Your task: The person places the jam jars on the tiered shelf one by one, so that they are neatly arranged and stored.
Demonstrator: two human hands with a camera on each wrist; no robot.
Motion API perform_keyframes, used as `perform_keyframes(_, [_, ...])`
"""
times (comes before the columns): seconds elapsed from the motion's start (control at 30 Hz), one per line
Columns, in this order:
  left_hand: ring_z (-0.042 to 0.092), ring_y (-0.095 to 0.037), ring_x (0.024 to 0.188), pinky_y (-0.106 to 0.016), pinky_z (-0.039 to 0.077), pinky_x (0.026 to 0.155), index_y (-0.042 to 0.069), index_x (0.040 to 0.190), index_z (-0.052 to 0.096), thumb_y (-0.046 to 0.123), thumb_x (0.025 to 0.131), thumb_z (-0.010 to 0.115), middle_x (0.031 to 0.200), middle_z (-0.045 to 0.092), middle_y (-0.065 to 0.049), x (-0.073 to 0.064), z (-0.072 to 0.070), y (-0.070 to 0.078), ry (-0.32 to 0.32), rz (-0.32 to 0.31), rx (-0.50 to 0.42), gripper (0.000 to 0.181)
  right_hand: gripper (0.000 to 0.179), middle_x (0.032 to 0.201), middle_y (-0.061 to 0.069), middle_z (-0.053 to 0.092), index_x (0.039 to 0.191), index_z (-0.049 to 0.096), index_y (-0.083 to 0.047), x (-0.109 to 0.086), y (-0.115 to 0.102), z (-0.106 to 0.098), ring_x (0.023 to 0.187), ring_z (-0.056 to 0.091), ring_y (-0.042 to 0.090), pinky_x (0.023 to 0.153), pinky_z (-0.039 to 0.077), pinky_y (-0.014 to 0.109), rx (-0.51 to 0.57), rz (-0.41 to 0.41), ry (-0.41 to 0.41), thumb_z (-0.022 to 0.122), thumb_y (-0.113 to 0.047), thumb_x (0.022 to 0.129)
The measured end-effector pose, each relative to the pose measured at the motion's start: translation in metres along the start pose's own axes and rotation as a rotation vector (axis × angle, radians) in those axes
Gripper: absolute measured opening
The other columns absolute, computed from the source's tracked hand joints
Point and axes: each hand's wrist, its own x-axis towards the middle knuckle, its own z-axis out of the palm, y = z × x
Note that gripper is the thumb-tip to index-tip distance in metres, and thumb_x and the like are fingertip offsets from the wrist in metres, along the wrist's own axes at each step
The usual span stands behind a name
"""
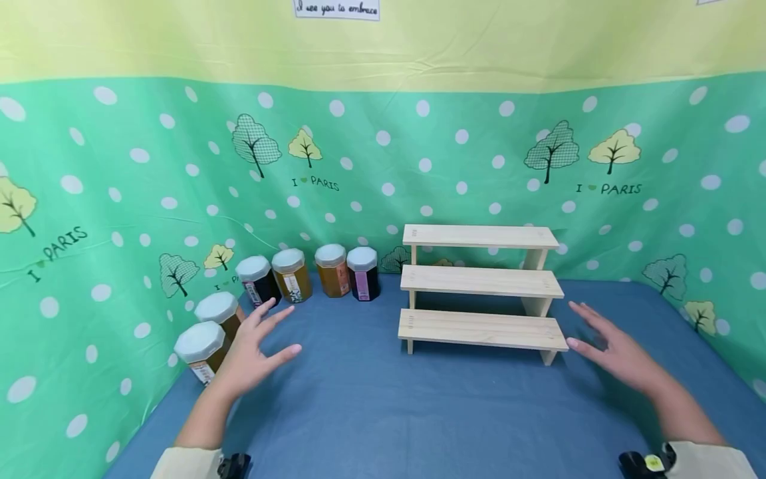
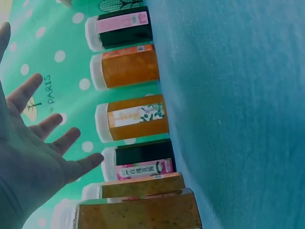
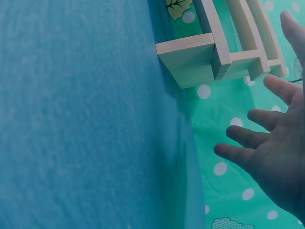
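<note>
My left hand (image 1: 248, 356), fingers spread and holding nothing, hovers beside the jars at the left. Nearest it are two white-lidded jars of brown contents, a front jar (image 1: 201, 346) partly hidden by the hand and another jar (image 1: 219, 310) behind it. Farther back stand a dark jar (image 1: 258, 279), an amber jar (image 1: 292, 275), an orange-brown jar (image 1: 332, 270) and a dark jar with a pink label (image 2: 125, 27). My right hand (image 1: 619, 352) is empty, its fingers extended, just right of a three-step wooden shelf (image 1: 481, 329). In the right wrist view the shelf's end (image 3: 188, 59) lies beyond the fingertips.
A blue cloth (image 1: 419, 412) covers the table. Green dotted fabric (image 1: 419, 166) with printed trees hangs behind and along both sides. The bare shelf stands near the back, right of the jars, with a stretch of blue cloth between the left hand and it.
</note>
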Motion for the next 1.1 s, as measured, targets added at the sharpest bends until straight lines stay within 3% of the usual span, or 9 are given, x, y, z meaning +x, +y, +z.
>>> perform_keyframes(0.37, [0.03, -0.039, 0.134, -0.069, 0.033, 0.094, 0.013, 0.136, 0.056, 0.017, 0.084, 0.076, 0.149, 0.033, -0.018, -0.007, -0.006, 0.006, 0.121, 0.051, -0.157, 0.056, 0.079, 0.146, 0.041, 0.025, 0.154, 0.02, 0.001, 0.001, -0.002, 0.006, 0.126, 0.034, 0.061, 0.09, 0.042, 0.067, 0.117, 0.068, -0.033, 0.06, -0.037, 0.097])
perform_keyframes(0.57, [0.037, -0.016, 0.118, -0.035, 0.037, 0.086, 0.009, 0.132, 0.058, 0.009, 0.083, 0.076, 0.146, 0.037, -0.014, -0.011, -0.013, 0.008, 0.189, 0.061, -0.185, 0.053, 0.084, 0.145, 0.04, 0.028, 0.153, 0.022, 0.001, 0.002, -0.001, 0.009, 0.126, 0.035, 0.059, 0.09, 0.042, 0.067, 0.143, 0.083, -0.032, 0.066, -0.037, 0.094])
perform_keyframes(0.7, [0.038, -0.009, 0.111, -0.024, 0.035, 0.082, 0.008, 0.131, 0.06, 0.003, 0.081, 0.077, 0.143, 0.039, -0.009, -0.014, -0.02, 0.01, 0.231, 0.066, -0.212, 0.053, 0.082, 0.144, 0.04, 0.031, 0.152, 0.025, 0.002, 0.003, 0.002, 0.01, 0.125, 0.037, 0.058, 0.09, 0.043, 0.066, 0.164, 0.069, -0.026, 0.067, -0.035, 0.093])
perform_keyframes(0.93, [0.036, -0.007, 0.122, -0.015, 0.038, 0.091, 0.007, 0.135, 0.056, -0.003, 0.077, 0.077, 0.143, 0.039, -0.009, -0.018, -0.031, 0.011, 0.286, 0.063, -0.241, 0.062, 0.079, 0.141, 0.039, 0.037, 0.15, 0.03, 0.004, 0.005, 0.006, 0.013, 0.124, 0.042, 0.056, 0.089, 0.045, 0.063, 0.176, 0.102, -0.021, 0.066, -0.037, 0.093])
perform_keyframes(1.1, [0.04, -0.007, 0.123, -0.014, 0.04, 0.092, -0.001, 0.135, 0.055, -0.01, 0.073, 0.076, 0.141, 0.041, -0.012, -0.019, -0.036, 0.006, 0.344, 0.106, -0.273, 0.066, 0.077, 0.141, 0.037, 0.039, 0.147, 0.035, 0.005, 0.007, 0.008, 0.015, 0.122, 0.047, 0.053, 0.088, 0.048, 0.06, 0.174, 0.119, -0.007, 0.066, -0.039, 0.093])
